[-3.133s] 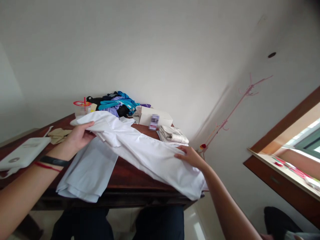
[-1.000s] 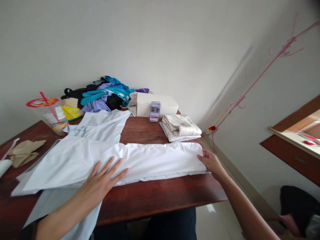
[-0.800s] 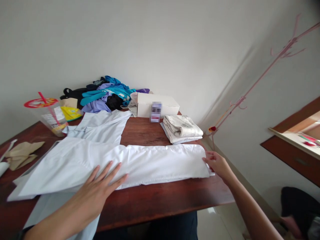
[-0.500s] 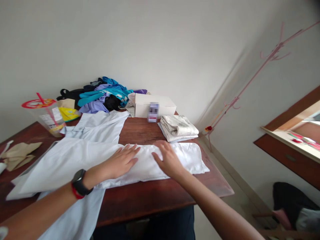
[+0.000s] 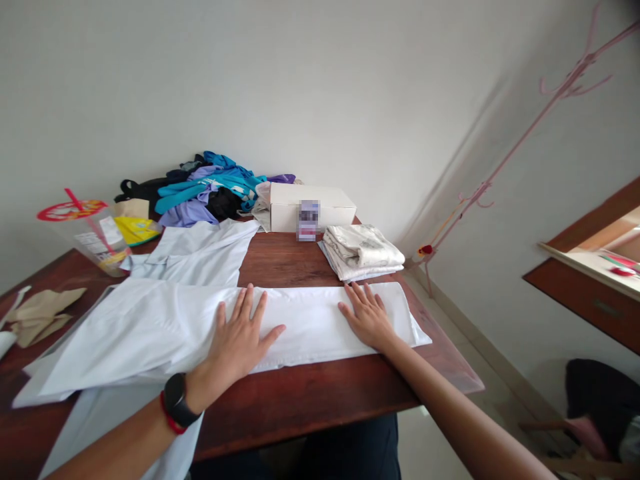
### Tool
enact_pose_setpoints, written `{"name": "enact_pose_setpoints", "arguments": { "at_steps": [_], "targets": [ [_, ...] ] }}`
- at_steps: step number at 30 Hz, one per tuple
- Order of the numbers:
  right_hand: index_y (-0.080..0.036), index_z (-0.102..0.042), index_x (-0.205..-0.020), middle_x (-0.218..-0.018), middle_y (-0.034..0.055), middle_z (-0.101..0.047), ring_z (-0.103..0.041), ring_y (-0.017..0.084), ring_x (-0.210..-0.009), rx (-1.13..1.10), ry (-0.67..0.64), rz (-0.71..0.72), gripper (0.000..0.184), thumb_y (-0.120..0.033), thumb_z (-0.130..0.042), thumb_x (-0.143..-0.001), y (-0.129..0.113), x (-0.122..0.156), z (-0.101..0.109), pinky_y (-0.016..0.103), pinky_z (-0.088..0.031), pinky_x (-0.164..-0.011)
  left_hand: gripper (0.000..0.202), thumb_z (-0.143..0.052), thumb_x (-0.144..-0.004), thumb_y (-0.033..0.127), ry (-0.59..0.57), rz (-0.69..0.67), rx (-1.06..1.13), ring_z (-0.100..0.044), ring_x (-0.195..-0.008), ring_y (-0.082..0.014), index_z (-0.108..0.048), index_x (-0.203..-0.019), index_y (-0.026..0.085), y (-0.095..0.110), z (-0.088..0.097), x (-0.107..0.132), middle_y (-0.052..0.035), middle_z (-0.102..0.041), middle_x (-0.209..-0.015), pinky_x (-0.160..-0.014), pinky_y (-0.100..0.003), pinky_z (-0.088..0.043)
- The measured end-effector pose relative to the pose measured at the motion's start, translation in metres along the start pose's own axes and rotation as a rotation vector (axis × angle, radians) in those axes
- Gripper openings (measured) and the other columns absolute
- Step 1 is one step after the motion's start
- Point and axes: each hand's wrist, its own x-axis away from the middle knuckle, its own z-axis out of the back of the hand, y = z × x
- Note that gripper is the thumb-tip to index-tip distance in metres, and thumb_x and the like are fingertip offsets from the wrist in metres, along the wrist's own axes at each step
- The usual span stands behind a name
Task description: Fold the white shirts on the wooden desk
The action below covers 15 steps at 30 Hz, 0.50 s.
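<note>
Head view: left hand (image 5: 241,341) and right hand (image 5: 369,319), both spread, now farther apart, apparently press white cloth (image 5: 305,320).

I find a dark red-brown wooden table (image 5: 310,393) across the lower half of the frame. White cloth (image 5: 310,320) lies spread over its middle, with pale blue cloth (image 5: 210,250) showing above and below. At upper left I record a plastic cup (image 5: 93,240), a yellow packet (image 5: 136,230) and heaped clothes (image 5: 210,190); at upper centre, a white box (image 5: 334,210); right of centre, a folded cloth stack (image 5: 364,253). A crumpled tan piece (image 5: 43,313) lies at left. The white object (image 5: 6,343) beside it is cut off, so I cannot identify it.
</note>
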Motion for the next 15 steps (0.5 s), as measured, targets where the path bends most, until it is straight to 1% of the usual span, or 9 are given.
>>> {"name": "enact_pose_setpoints", "arguments": {
  "at_steps": [2,4,7,9,11,13,14,15],
  "targets": [
    [-0.024,-0.030,-0.162,-0.170,0.0058,-0.022,-0.014,0.034,-0.157,0.016,0.012,-0.041,0.067,-0.059,-0.030,-0.104,0.021,0.001,0.000,0.055,-0.017,-0.124,0.085,-0.038,-0.098,0.069,-0.043,0.040,-0.023,-0.026,-0.151,-0.0461,-0.040,-0.158,0.010,-0.004,0.001,-0.004,-0.0267,-0.026,-0.164,-0.115,-0.071,-0.024],
    [-0.025,-0.030,-0.162,-0.170,0.0055,-0.021,-0.015,0.035,-0.157,0.039,0.023,-0.072,0.067,-0.059,-0.030,-0.104,0.036,0.003,0.000,0.055,-0.017,-0.124,0.086,-0.039,-0.097,0.071,-0.085,0.081,-0.058,-0.026,-0.150,-0.0497,-0.040,-0.158,0.010,-0.006,0.004,-0.006,-0.0275,-0.025,-0.164,-0.112,-0.072,-0.027],
    [-0.025,-0.030,-0.162,-0.171,0.0043,-0.020,-0.015,0.037,-0.157,0.066,0.036,-0.103,0.067,-0.059,-0.029,-0.104,0.051,0.004,-0.002,0.056,-0.017,-0.124,0.086,-0.042,-0.095,0.071,-0.146,0.183,-0.129,-0.027,-0.147,-0.0559,-0.039,-0.159,0.013,-0.005,0.012,-0.002,-0.0316,-0.024,-0.163,-0.105,-0.077,-0.029],
    [-0.025,-0.030,-0.162,-0.171,0.0046,-0.020,-0.015,0.037,-0.157,0.072,0.044,-0.100,0.068,-0.060,-0.029,-0.104,0.057,0.003,-0.003,0.055,-0.018,-0.124,0.086,-0.042,-0.095,0.070,-0.198,0.242,-0.157,-0.029,-0.144,-0.0593,-0.038,-0.159,0.014,-0.007,0.019,0.002,-0.0338,-0.027,-0.161,-0.098,-0.081,-0.031],
    [-0.025,-0.031,-0.162,-0.170,0.0061,-0.021,-0.015,0.036,-0.157,0.077,0.058,-0.112,0.070,-0.062,-0.030,-0.103,0.063,0.003,-0.004,0.057,-0.018,-0.124,0.089,-0.043,-0.092,0.073,-0.264,0.267,-0.149,-0.033,-0.140,-0.0621,-0.039,-0.159,0.014,-0.016,0.025,0.005,-0.0332,-0.030,-0.160,-0.092,-0.082,-0.036],
    [-0.026,-0.032,-0.161,-0.170,0.0067,-0.023,-0.015,0.037,-0.157,0.077,0.076,-0.163,0.071,-0.064,-0.029,-0.102,0.069,0.004,-0.004,0.060,-0.019,-0.122,0.093,-0.045,-0.089,0.076,-0.327,0.276,-0.116,-0.041,-0.134,-0.0620,-0.043,-0.157,0.013,-0.033,0.030,0.003,-0.0321,-0.037,-0.157,-0.090,-0.077,-0.041],
    [-0.026,-0.033,-0.161,-0.170,0.0064,-0.024,-0.016,0.037,-0.157,0.073,0.082,-0.196,0.071,-0.065,-0.028,-0.102,0.073,0.004,-0.003,0.061,-0.019,-0.122,0.092,-0.045,-0.089,0.076,-0.323,0.233,-0.088,-0.047,-0.131,-0.0601,-0.046,-0.155,0.012,-0.044,0.032,0.001,-0.0322,-0.043,-0.153,-0.091,-0.074,-0.044],
    [-0.026,-0.033,-0.161,-0.169,0.0059,-0.024,-0.017,0.038,-0.156,0.067,0.087,-0.225,0.071,-0.065,-0.028,-0.102,0.076,0.005,-0.002,0.062,-0.020,-0.122,0.087,-0.044,-0.091,0.073,-0.293,0.177,-0.066,-0.051,-0.128,-0.0572,-0.050,-0.153,0.012,-0.054,0.033,-0.003,-0.0318,-0.049,-0.149,-0.092,-0.071,-0.046]
  ]
}}
